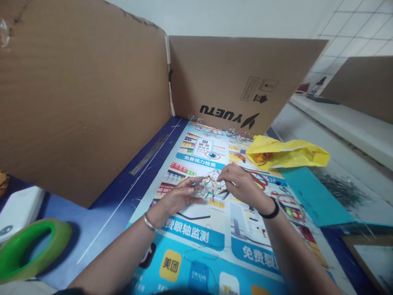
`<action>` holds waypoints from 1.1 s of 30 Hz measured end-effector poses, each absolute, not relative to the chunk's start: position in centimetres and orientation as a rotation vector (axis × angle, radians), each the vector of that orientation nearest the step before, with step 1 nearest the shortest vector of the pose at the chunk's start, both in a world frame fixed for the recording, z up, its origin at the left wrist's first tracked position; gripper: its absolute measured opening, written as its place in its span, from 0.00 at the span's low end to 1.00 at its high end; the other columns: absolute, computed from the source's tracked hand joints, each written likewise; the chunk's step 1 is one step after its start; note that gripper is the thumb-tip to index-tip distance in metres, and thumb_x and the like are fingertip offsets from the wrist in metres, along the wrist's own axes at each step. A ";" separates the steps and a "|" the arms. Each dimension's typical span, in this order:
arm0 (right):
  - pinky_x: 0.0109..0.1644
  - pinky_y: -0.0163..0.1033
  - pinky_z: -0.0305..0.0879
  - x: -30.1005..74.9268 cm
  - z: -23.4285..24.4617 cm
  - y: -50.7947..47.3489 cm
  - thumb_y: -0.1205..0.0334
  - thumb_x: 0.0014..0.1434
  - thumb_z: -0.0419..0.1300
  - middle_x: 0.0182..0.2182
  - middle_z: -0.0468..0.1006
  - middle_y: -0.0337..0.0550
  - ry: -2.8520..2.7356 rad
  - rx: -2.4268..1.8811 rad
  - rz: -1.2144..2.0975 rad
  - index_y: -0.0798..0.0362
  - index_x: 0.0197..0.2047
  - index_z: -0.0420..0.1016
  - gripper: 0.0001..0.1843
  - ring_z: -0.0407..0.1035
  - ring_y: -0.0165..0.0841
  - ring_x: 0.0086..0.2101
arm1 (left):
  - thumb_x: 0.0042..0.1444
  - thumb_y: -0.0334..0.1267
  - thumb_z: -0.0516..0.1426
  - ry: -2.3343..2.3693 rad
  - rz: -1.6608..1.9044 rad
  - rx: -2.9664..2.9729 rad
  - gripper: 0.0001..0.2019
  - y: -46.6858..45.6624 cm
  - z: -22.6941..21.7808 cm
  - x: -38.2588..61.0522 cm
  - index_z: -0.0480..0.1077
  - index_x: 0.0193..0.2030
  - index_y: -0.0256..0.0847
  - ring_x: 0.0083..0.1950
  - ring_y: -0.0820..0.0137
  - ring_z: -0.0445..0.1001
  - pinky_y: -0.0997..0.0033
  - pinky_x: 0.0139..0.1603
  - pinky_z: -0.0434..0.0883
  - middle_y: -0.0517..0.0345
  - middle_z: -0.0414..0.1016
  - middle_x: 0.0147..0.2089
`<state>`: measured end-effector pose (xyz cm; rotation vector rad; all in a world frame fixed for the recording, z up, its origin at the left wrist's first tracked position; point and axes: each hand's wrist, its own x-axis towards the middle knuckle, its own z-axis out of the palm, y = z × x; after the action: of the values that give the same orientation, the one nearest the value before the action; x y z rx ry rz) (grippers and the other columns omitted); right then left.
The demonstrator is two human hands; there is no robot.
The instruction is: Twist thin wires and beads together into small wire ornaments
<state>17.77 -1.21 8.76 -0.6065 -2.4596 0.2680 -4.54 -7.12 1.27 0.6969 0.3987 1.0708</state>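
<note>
We work two-handed — our left hand [181, 193] just beyond the silver bangle [150, 222], fingers curved, and our right hand [241, 180] off to the bangle's right, knuckles up, fingers bent inward — both forearms [297, 246] slanting toward each other.

a rounded openwork wire piece [211, 185] bears small coloured bits.

A cardboard left panel [86, 102] and back panel [221, 76] barred passage, a yellow bag [299, 153] obstructed the right, and overhead lay open.
</note>
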 end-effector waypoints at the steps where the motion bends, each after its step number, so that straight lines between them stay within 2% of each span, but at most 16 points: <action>1: 0.42 0.44 0.64 17.8 8.8 -1.2 0.80 0.50 0.47 0.34 0.70 0.45 -2.458 -0.606 0.270 0.52 0.36 0.72 0.19 0.64 0.36 0.38 | 0.49 0.28 0.59 0.396 1.073 0.706 0.17 -7.1 1.3 -4.5 0.69 0.47 0.42 0.52 0.60 0.66 0.49 0.50 0.69 0.50 0.66 0.53; 6: 0.42 0.43 0.65 17.7 8.8 -1.4 0.80 0.51 0.47 0.34 0.71 0.45 -2.457 -0.606 0.277 0.52 0.36 0.72 0.18 0.65 0.35 0.38 | 0.49 0.30 0.61 0.380 1.057 0.752 0.16 -7.1 1.0 -4.5 0.69 0.45 0.42 0.53 0.61 0.65 0.51 0.50 0.68 0.51 0.66 0.51; 11: 0.42 0.43 0.65 17.5 8.9 -1.6 0.80 0.52 0.47 0.33 0.71 0.46 -2.458 -0.608 0.272 0.53 0.35 0.73 0.18 0.65 0.36 0.38 | 0.47 0.32 0.62 0.395 1.000 0.827 0.21 -7.0 0.8 -4.4 0.68 0.50 0.42 0.57 0.59 0.61 0.57 0.50 0.68 0.49 0.63 0.54; 15: 0.41 0.43 0.65 17.5 9.0 -1.6 0.80 0.51 0.47 0.33 0.71 0.46 -2.458 -0.596 0.268 0.53 0.35 0.73 0.18 0.65 0.36 0.38 | 0.46 0.30 0.63 0.417 0.949 0.923 0.17 -7.0 0.6 -4.5 0.70 0.45 0.40 0.57 0.59 0.60 0.62 0.49 0.67 0.50 0.65 0.51; 18: 0.41 0.44 0.66 17.4 9.0 -1.6 0.80 0.51 0.47 0.33 0.72 0.46 -2.455 -0.597 0.256 0.53 0.35 0.73 0.18 0.65 0.36 0.38 | 0.45 0.32 0.63 0.432 0.956 0.926 0.14 -6.9 0.5 -4.6 0.72 0.42 0.40 0.57 0.59 0.60 0.63 0.49 0.66 0.50 0.63 0.54; 21: 0.42 0.44 0.65 17.4 9.0 -1.7 0.80 0.51 0.48 0.33 0.72 0.45 -2.462 -0.597 0.274 0.52 0.35 0.73 0.18 0.65 0.36 0.38 | 0.43 0.32 0.64 0.450 0.965 0.903 0.11 -6.9 0.6 -4.5 0.73 0.36 0.38 0.54 0.61 0.63 0.64 0.48 0.66 0.50 0.63 0.54; 24: 0.42 0.44 0.65 17.4 8.9 -1.7 0.80 0.51 0.48 0.33 0.71 0.45 -2.479 -0.579 0.302 0.52 0.36 0.73 0.18 0.65 0.36 0.38 | 0.43 0.33 0.65 0.464 0.993 0.894 0.08 -6.8 0.8 -4.5 0.71 0.29 0.37 0.52 0.61 0.65 0.63 0.48 0.65 0.50 0.67 0.48; 28: 0.41 0.43 0.65 17.6 9.0 -1.6 0.80 0.51 0.48 0.33 0.71 0.45 -2.483 -0.595 0.276 0.52 0.36 0.73 0.18 0.65 0.36 0.38 | 0.42 0.31 0.65 0.614 1.011 1.005 0.09 -6.4 0.9 -4.8 0.68 0.29 0.38 0.48 0.63 0.66 0.65 0.44 0.66 0.53 0.68 0.43; 33: 0.42 0.43 0.65 17.8 8.6 -1.2 0.80 0.51 0.49 0.33 0.71 0.46 -2.530 -0.631 0.273 0.52 0.36 0.74 0.17 0.65 0.36 0.38 | 0.38 0.30 0.66 0.907 1.028 1.286 0.11 -5.5 0.7 -5.9 0.69 0.28 0.36 0.41 0.70 0.68 0.70 0.44 0.64 0.56 0.68 0.39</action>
<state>17.80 -1.18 8.60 -0.6309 -2.5299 0.2728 -5.94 -5.49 0.70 1.2858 0.9070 1.0280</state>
